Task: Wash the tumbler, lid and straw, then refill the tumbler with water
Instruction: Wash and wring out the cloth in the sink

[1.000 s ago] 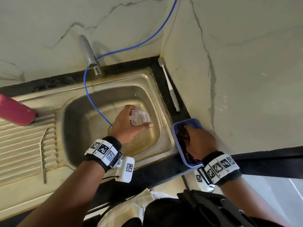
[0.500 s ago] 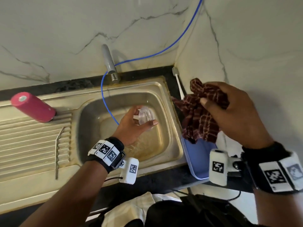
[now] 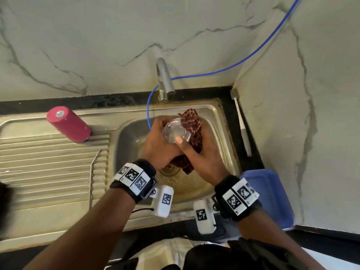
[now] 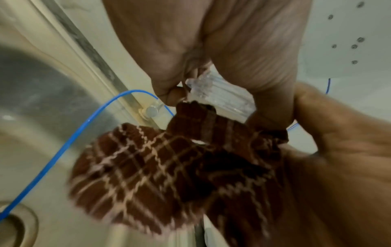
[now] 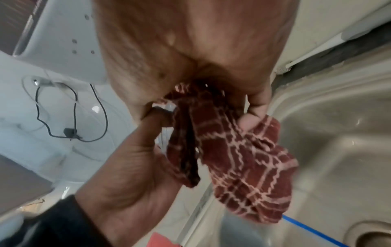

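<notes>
While the pink tumbler [image 3: 69, 124] lies on its side on the sink's drainboard [image 3: 48, 162], base toward the camera, long axis slanting down-right and well apart from both hands, the left hand [image 3: 158, 145] curls round the clear lid [image 3: 176, 131] above the basin. Touching its right side, the right hand [image 3: 204, 156] clutches the checked cloth [image 3: 191, 125]. The lid's flat face tilts up toward the camera.

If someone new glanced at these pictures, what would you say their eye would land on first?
Probably the two hands meeting over the sink: the left hand grips a clear lid while the right hand presses a maroon checked cloth against it. Next, the pink tumbler lying on the drainboard at left, and the blue hose curving down into the basin.
</notes>
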The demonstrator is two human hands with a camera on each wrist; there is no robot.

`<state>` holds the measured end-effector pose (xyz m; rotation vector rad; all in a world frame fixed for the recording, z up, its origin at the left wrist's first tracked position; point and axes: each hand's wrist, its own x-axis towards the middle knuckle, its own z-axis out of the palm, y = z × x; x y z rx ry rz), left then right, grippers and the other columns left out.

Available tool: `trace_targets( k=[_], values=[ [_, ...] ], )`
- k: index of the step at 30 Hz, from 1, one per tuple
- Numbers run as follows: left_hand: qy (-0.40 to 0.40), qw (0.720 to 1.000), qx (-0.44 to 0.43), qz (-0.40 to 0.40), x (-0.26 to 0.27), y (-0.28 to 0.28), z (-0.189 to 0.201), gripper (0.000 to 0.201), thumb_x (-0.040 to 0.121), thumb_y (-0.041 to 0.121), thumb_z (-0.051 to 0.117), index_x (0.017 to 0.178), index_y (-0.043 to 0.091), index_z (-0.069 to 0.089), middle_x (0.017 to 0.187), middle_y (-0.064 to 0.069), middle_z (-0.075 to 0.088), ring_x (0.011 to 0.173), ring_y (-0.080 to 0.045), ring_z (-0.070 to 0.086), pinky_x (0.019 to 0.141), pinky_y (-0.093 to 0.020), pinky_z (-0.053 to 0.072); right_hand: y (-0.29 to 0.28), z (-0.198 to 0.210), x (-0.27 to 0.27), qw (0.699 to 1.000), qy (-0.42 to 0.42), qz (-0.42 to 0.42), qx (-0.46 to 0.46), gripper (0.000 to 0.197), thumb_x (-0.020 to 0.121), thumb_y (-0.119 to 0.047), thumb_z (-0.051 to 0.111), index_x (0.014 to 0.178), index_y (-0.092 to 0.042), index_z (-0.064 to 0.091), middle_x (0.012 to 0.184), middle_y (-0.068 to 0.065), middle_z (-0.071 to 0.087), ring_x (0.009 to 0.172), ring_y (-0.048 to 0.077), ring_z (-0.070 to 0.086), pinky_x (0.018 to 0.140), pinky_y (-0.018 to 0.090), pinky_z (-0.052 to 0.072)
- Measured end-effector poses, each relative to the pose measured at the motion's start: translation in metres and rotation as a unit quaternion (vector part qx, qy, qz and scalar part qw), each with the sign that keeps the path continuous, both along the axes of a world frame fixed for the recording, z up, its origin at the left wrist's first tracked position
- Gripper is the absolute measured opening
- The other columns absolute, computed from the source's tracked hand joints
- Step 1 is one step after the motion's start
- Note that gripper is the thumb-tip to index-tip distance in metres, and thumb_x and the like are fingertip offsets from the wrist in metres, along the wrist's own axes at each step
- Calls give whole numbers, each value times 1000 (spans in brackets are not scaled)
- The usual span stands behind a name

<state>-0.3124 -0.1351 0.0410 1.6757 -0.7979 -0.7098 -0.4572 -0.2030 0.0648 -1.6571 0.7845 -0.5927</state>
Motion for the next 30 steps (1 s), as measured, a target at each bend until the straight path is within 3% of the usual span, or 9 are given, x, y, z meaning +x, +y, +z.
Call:
trace_targets(
  k=[4,7,12,16,17,20,24,28,30],
  values=[
    [-2,999,-9,-51,24,0,3,82,58,22,99,127,21,55,115,9,68,102,-1,67,86,-16,53,13,-8,19,992,7,-109,58,60,92,-49,77,146,-37,52,131,-14,70,120,1,67,108,41,55],
    [18,997,-28,-70,39,1,2,86,53,32,96,130,22,58,120,7,71,110,-8,68,96,-29,56,16,-5,30,982,-24,-145,120,47,96,-49,73,139,-35,62,126,-13,74,119,6,69,108,44,55],
    [115,989,-69,-58,49,8,-8,93,56,19,103,138,15,59,121,6,74,115,-11,69,96,-25,54,13,-2,38,974,-35,-144,169,22,102,-44,65,122,-38,71,109,-20,78,102,-1,74,83,18,59],
    [281,954,-104,-32,48,12,-14,91,55,7,94,134,9,49,123,0,73,120,-24,68,96,-37,58,10,-14,38,967,-5,-148,207,24,98,-55,67,109,-36,78,108,1,80,103,19,76,97,48,61],
    [299,948,-105,-36,50,11,-14,88,57,5,92,133,7,49,126,-6,71,122,-28,67,97,-38,58,9,-17,38,971,3,-140,196,27,98,-55,67,108,-33,78,103,1,79,99,19,76,97,50,60],
    [286,954,-86,-36,59,8,-10,82,57,10,94,128,2,54,124,-10,71,120,-29,66,104,-48,55,-1,-23,37,982,28,-122,144,29,98,-53,68,114,-31,77,105,-7,81,100,12,76,98,44,60],
    [282,957,-67,-30,66,8,-10,71,63,19,92,128,13,63,129,-7,71,124,-28,66,107,-52,53,-31,-14,28,987,60,-124,78,13,96,-45,73,108,-39,75,88,-19,78,85,-2,73,92,32,61],
    [336,941,-44,1,57,6,-13,89,72,63,83,149,30,51,154,-9,53,136,-32,57,94,-50,57,-57,5,26,998,40,-23,-44,38,93,-24,81,126,-35,66,107,-27,71,104,-18,63,90,1,44],
    [355,934,-37,14,47,2,-14,89,79,73,70,153,34,40,155,-10,51,134,-32,59,90,-50,60,-59,3,31,993,54,37,-101,53,90,-13,82,136,-29,62,113,-27,65,107,-21,59,93,1,43]
  ],
)
